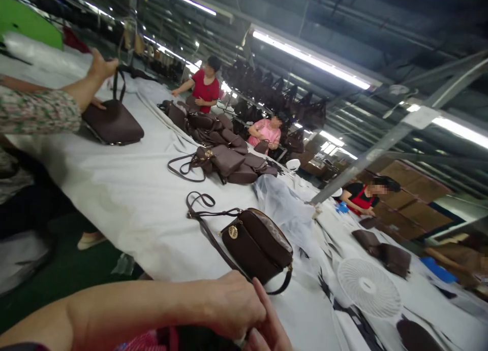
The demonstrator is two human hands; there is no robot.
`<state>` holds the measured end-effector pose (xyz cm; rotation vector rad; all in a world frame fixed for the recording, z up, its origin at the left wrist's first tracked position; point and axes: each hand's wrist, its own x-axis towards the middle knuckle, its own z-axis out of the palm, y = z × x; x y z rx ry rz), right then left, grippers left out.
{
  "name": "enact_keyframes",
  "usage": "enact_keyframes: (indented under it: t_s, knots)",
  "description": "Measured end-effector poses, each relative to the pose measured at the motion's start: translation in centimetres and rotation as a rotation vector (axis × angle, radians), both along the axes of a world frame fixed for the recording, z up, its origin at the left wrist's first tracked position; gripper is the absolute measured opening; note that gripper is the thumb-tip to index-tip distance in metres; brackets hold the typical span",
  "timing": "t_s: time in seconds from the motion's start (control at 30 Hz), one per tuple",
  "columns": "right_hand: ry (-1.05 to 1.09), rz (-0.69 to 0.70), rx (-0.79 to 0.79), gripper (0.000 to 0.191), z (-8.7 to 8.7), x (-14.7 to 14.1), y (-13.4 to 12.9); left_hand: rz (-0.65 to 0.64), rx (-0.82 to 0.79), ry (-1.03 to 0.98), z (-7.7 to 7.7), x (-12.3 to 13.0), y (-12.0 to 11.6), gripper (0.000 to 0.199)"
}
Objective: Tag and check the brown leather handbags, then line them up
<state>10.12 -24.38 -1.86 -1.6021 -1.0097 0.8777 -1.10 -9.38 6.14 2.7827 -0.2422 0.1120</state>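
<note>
My left hand (pixel 236 302) reaches in from the lower left with its fingers curled. My right hand (pixel 272 328) meets it at the bottom edge, fingers bent close together. Both hands touch, and anything between them is hidden. Just beyond them a dark brown handbag (pixel 257 244) lies on the white-covered table (pixel 152 229). It carries a round gold charm (pixel 233 232), and its top panel looks pale and shiny. The bag's long strap (pixel 209 234) loops out to the left and a shorter end curves down at the right.
A co-worker's hand (pixel 101 66) at the left holds up the strap of another brown bag (pixel 114 122). Brown bags (pixel 229 160) are piled farther back. Clear plastic (pixel 280 203) and a white fan (pixel 369 287) are to the right. Several people work around the table.
</note>
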Motion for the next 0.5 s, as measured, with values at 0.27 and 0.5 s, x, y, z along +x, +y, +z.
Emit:
enact_keyframes:
  t_s: [0.27, 0.5]
  knots:
    - [-0.49, 0.085, -0.035, 0.036, 6.0, 0.3, 7.1, 0.126, -0.527, -0.183, -1.6, -2.1, 7.6, 0.016]
    - [-0.969, 0.231, -0.152, 0.029, 14.8, 4.0, 11.5, 0.667, -0.624, -0.34, -5.8, 1.4, 12.0, 0.024]
